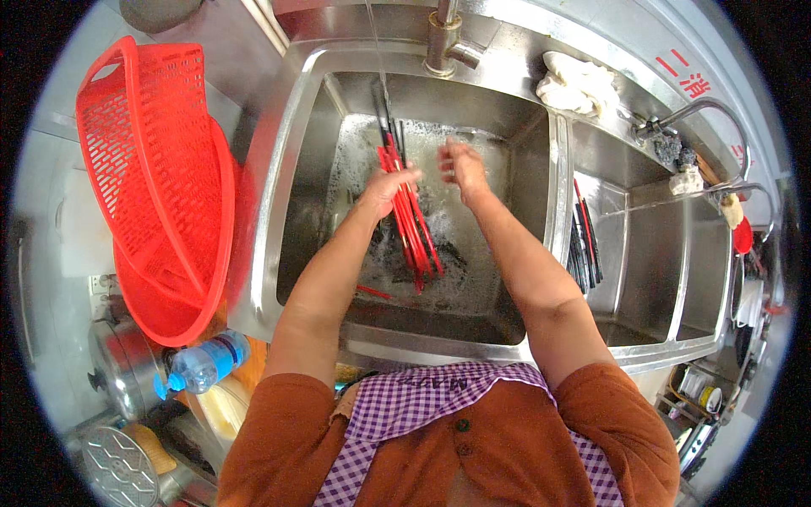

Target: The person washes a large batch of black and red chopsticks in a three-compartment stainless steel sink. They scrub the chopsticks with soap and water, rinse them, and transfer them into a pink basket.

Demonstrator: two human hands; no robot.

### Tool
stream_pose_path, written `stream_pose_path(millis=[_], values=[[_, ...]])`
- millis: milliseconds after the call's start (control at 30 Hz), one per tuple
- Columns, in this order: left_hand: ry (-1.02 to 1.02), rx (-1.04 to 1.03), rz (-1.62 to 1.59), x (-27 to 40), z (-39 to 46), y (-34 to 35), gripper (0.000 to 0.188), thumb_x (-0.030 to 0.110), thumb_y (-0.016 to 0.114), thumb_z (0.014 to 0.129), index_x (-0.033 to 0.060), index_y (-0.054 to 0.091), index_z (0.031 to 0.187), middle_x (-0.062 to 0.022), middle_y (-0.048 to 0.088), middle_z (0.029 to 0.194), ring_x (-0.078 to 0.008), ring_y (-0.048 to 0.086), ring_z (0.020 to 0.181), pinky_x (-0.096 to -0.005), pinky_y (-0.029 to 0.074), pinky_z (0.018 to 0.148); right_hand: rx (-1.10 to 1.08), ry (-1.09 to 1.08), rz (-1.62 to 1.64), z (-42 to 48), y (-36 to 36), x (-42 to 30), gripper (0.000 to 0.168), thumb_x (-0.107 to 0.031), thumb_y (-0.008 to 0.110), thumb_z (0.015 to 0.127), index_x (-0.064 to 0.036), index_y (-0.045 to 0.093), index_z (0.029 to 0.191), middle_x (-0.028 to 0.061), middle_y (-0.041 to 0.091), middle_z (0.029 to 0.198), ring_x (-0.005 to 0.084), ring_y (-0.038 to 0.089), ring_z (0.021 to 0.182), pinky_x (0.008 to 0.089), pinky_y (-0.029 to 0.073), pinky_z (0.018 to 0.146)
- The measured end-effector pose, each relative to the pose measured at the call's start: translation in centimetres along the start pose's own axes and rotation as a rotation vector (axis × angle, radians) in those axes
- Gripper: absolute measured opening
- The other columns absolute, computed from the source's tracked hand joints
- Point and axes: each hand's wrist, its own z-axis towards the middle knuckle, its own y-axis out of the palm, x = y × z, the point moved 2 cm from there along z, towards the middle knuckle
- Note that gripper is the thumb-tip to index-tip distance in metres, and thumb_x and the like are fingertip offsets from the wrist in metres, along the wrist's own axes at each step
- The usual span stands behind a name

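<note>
A bundle of red and black chopsticks [410, 228] is gripped in my left hand [385, 190], over soapy water in the large steel sink basin [529, 209]. Their black ends point towards the far wall, near a thin stream of water [378, 44] falling from above. To the right of the bundle hovers my right hand [466, 166], blurred, with its fingers apart and nothing seen in them. One loose red chopstick [374, 291] lies in the water near the front. More chopsticks, dark under the foam, are hard to make out.
Several mostly black chopsticks [584, 244] lie in the middle basin [646, 253], where a tap [728, 187] runs. A white cloth [576, 85] rests on the back ledge by a faucet [443, 44]. Red plastic baskets [171, 190] and a blue-capped bottle [209, 364] stand at left.
</note>
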Motion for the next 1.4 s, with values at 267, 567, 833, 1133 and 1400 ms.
stream_pose_path(millis=[267,567,833,1133,1400], values=[[-0.247,-0.401,0.224,-9.0,-2.4,1.7,0.022,0.003,0.066,0.072,0.0007,0.054,0.09,-0.0098,0.06,0.071,-0.0226,0.062,0.06,-0.0347,0.052,0.058,-0.464,-0.414,-0.964,1.4,0.2,1.7,0.045,-0.042,0.046,0.09,-0.008,0.059,0.115,0.0169,0.063,0.108,0.0267,0.056,0.107,0.0359,0.042,0.093],[0.334,0.251,-0.36,-0.3,2.9,-4.9,0.008,0.002,0.059,0.067,0.0044,0.051,0.07,-0.0082,0.055,0.065,-0.0215,0.056,0.058,-0.0339,0.048,0.058,-0.557,0.135,-0.204,-2.1,2.8,2.1,0.066,-0.062,0.04,0.087,-0.002,0.062,0.103,0.0142,0.066,0.096,0.0212,0.062,0.079,0.0314,0.048,0.064],[0.621,0.064,0.208,4.1,-4.9,3.5,0.012,0.009,0.062,0.081,0.0075,0.051,0.079,-0.0042,0.06,0.087,-0.0165,0.058,0.089,-0.0324,0.043,0.087,-0.239,0.261,1.299,-2.7,5.3,3.9,0.076,-0.071,0.049,0.077,-0.004,0.053,0.111,0.0148,0.06,0.101,0.0238,0.058,0.091,0.0418,0.047,0.084],[0.38,-0.185,0.413,-0.8,-2.9,0.7,0.039,0.019,0.054,0.08,0.0103,0.047,0.117,-0.0162,0.041,0.13,-0.0354,0.037,0.124,-0.0522,0.031,0.102,-0.558,0.047,0.345,1.0,0.2,-1.1,0.033,-0.004,0.06,0.073,-0.001,0.055,0.105,0.0079,0.058,0.069,0.0177,0.058,0.058,0.0307,0.049,0.052],[-0.007,-0.318,-0.628,-9.8,5.1,-2.0,0.084,0.077,0.033,0.078,0.0072,0.048,0.123,-0.0132,0.053,0.121,-0.0289,0.05,0.109,-0.0418,0.041,0.091,0.234,-0.437,-0.727,-5.2,7.1,7.8,0.051,-0.045,0.056,0.082,-0.013,0.051,0.122,0.0213,0.046,0.129,0.0345,0.038,0.125,0.0548,0.023,0.101]])
